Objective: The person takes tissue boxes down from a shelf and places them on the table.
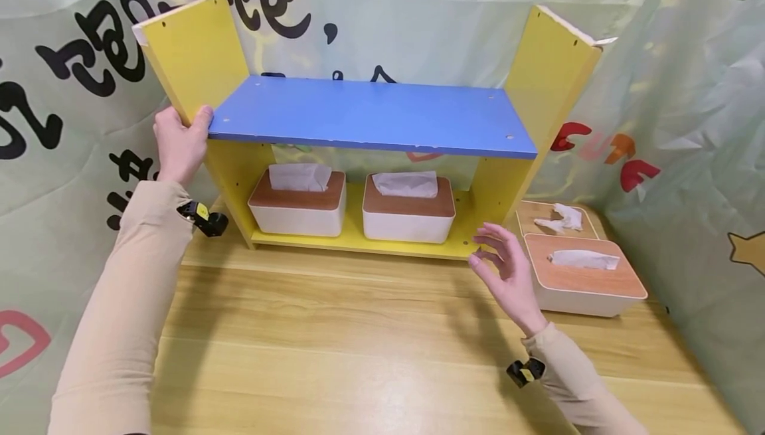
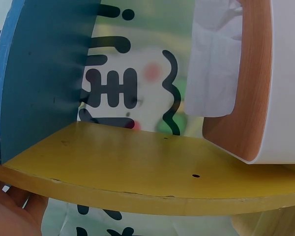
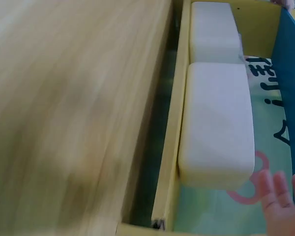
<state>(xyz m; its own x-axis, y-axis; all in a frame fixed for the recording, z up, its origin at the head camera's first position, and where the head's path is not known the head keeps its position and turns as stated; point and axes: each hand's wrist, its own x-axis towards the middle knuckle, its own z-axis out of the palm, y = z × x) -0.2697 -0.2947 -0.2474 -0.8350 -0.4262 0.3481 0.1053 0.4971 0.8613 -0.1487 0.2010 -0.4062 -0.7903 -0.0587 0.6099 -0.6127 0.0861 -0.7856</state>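
Note:
A yellow-sided shelf with a blue middle board [image 1: 370, 113] stands on the wooden table. My left hand [image 1: 181, 143] grips the front edge of its left yellow side panel [image 1: 194, 56], thumb beside the blue board. In the left wrist view, fingers [image 2: 14, 211] show on the outer side of that panel. Two white tissue boxes with wood-brown lids, a left one [image 1: 295, 221] and a right one [image 1: 409, 226], sit on the lower yellow board. My right hand [image 1: 508, 275], fingers loosely bent and holding nothing, hovers in front of the shelf's lower right corner.
On the table right of the shelf are two more tissue boxes, a nearer one [image 1: 588, 295] and one behind it [image 1: 508, 222] partly hidden. A printed cloth [image 1: 418, 10] hangs behind and at both sides. The wooden table top [image 1: 335, 355] spreads in front.

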